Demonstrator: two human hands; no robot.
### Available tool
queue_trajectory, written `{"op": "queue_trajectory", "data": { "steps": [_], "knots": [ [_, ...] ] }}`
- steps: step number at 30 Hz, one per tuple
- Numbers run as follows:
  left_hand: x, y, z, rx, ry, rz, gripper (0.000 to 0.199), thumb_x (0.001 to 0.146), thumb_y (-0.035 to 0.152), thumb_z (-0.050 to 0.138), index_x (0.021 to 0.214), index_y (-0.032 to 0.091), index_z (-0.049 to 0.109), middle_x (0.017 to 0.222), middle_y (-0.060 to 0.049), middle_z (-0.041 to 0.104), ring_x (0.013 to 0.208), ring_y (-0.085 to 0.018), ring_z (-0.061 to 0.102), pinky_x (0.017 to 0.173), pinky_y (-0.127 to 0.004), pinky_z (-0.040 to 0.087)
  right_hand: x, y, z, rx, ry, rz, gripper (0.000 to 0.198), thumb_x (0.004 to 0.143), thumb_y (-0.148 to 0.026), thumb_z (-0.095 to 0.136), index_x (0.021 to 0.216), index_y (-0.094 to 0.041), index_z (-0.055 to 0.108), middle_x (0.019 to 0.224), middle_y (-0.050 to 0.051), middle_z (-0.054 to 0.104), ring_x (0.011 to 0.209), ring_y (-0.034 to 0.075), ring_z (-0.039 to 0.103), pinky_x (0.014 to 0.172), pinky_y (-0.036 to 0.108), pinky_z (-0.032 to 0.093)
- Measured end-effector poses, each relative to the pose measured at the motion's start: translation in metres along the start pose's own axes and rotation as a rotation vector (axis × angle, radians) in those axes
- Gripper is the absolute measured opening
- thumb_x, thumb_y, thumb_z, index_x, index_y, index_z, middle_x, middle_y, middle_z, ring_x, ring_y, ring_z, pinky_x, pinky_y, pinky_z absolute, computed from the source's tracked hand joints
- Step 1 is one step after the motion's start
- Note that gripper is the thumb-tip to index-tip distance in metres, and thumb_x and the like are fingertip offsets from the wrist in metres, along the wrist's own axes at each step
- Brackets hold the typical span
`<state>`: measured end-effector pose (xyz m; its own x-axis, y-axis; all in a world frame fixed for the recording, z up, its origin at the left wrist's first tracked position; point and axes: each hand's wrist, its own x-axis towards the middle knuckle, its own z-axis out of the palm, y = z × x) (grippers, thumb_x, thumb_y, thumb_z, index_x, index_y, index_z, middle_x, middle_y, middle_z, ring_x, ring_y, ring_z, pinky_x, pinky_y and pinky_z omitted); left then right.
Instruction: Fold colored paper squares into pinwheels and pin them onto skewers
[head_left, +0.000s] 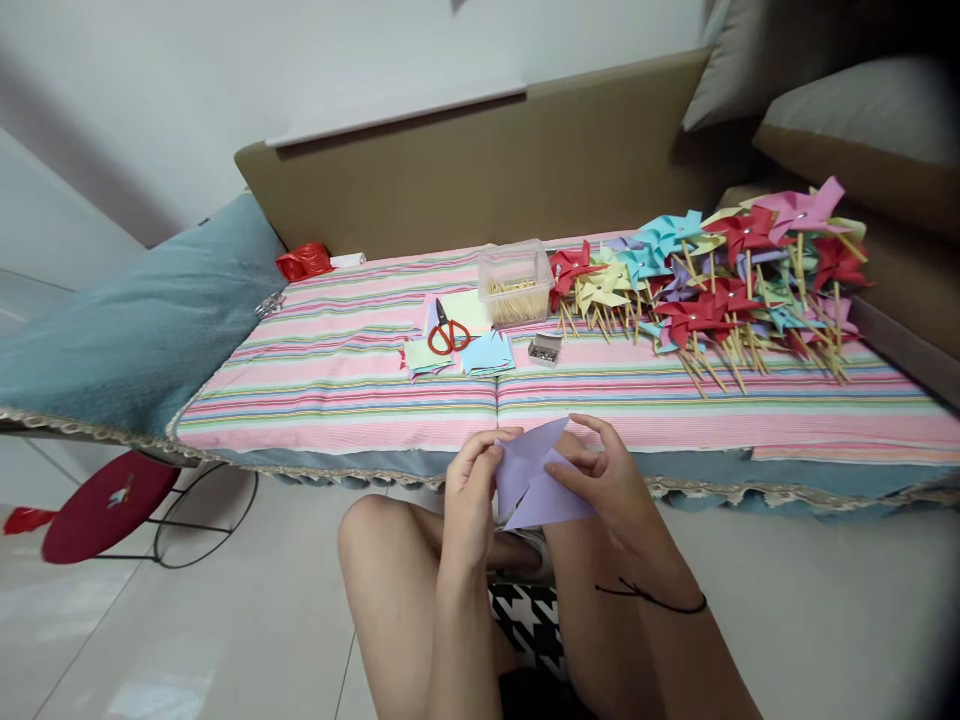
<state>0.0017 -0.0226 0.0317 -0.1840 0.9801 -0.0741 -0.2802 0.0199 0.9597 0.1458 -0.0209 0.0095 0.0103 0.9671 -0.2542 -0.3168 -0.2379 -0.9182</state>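
Observation:
Between my hands, above my knees, is a purple sheet of paper (551, 498) with slits cut in from its corners. My left hand (474, 475) pinches its left edge between thumb and fingers. On the other side, my right hand (604, 470) grips a pointed flap of the same sheet, thumb on the near face. Beyond them on the striped cloth lie red-handled scissors (448, 335), resting over stacks of cut paper, with blue sheets (487, 353) beside them. A small open box of metal pins (544, 349) sits to the right of the blue sheets.
A clear plastic box (516, 285) holds thin wooden sticks. Many finished paper pinwheels (694, 318) on sticks are piled at the right. A red plastic bag (304, 262) lies at the back left. A dark red round stool (112, 505) stands on the floor at left.

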Motion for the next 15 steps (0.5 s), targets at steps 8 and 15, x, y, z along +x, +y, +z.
{"op": "queue_trajectory", "data": {
  "steps": [8,15],
  "knots": [
    [-0.0009,0.0006,-0.0001,0.048,-0.184,-0.029,0.009,0.069,0.022,0.075,0.070,0.018,0.067,0.100,-0.005,0.068,0.095,-0.018,0.061,0.083,-0.026,0.043,-0.0021,-0.0038,0.0007,-0.059,-0.023,-0.028,0.078,0.057,-0.034,0.083,0.123,-0.024,0.041,0.066,-0.001,0.072,0.060,0.019,0.065,0.056,0.026,0.047],
    [-0.0024,0.0038,0.0006,0.041,-0.253,-0.113,0.029,0.059,0.021,0.081,0.082,0.019,0.065,0.103,-0.004,0.064,0.081,-0.015,0.061,0.065,-0.024,0.045,-0.0019,-0.0027,-0.0018,-0.072,-0.012,-0.038,0.079,0.058,-0.039,0.081,0.124,-0.024,0.040,0.066,-0.001,0.071,0.062,0.021,0.067,0.057,0.029,0.049]
  ]
}}
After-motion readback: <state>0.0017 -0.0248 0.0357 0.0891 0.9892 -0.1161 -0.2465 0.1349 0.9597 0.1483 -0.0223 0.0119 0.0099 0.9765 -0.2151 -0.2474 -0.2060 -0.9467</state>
